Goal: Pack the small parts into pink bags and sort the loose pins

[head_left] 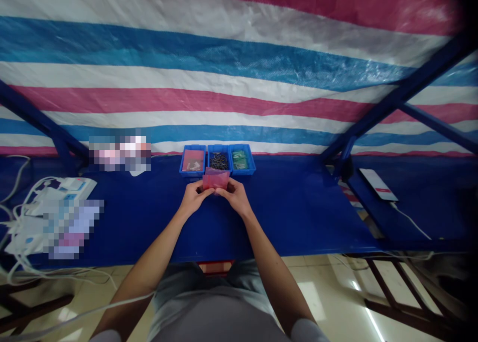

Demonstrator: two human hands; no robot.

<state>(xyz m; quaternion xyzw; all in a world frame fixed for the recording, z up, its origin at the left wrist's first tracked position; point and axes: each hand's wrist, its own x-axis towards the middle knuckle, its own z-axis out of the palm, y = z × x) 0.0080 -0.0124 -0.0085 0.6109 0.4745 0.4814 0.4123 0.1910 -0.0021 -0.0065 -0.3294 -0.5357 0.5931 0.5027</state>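
Both my hands hold a small translucent pink plastic bag (215, 179) up at the middle of the blue table, just in front of the bins. My left hand (193, 197) pinches its left lower corner, and my right hand (233, 196) pinches the right side. The bag's mouth cannot be made out. Directly behind the bag stand several blue plastic bins: one with pink bags (192, 160), one with dark screws (219, 160), and one with green packets (241, 159).
A blue tabletop (298, 207) carries everything. A phone (378, 184) lies on a lower right section, with a white cable. White cables and a white device (63, 190) sit at the left. Pixelated patches hide items at left. Striped tarpaulin and blue metal struts stand behind.
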